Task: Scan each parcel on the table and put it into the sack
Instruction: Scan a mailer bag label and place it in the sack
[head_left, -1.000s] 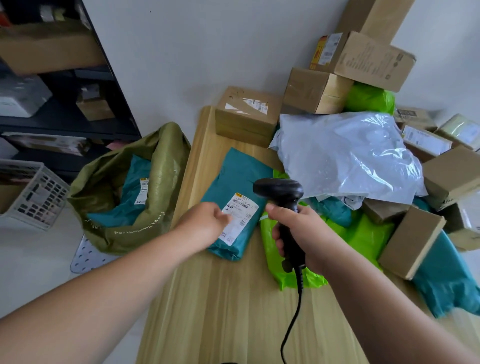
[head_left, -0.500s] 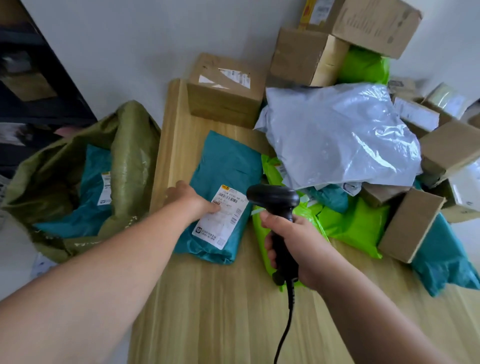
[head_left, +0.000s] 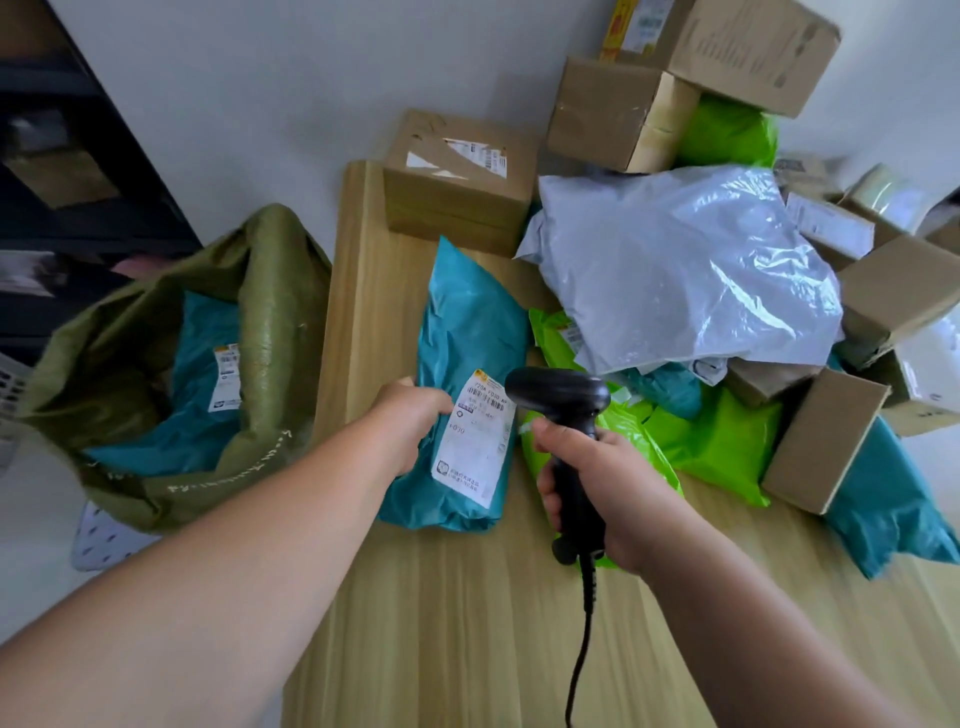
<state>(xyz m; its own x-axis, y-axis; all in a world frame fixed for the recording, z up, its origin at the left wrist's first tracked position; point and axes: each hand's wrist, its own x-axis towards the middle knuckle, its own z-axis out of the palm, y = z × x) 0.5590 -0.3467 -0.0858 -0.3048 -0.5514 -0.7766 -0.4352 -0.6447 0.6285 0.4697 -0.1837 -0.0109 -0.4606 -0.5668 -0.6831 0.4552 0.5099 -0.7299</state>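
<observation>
So rn the left hand (head_left: 410, 431) is gripping the teal parcel (head_left: 467, 332) by its left edge, flat on the table (head_left: 467, 623) w/ label up. Right hand (head_left: 608, 493) is clenched around the scanner (head_left: 558, 397), aimed at the label. Sack (head_left: 260, 312) sits left of the table, another teal parcel inside.

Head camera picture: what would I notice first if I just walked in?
Probably the black scanner in the right hand, held beside the white label on a teal parcel that the left hand grips at the table's left edge. Behind them lies a heap of boxes and bags topped by a shiny grey bag, and left of the table an open green sack holds another teal parcel.
</observation>
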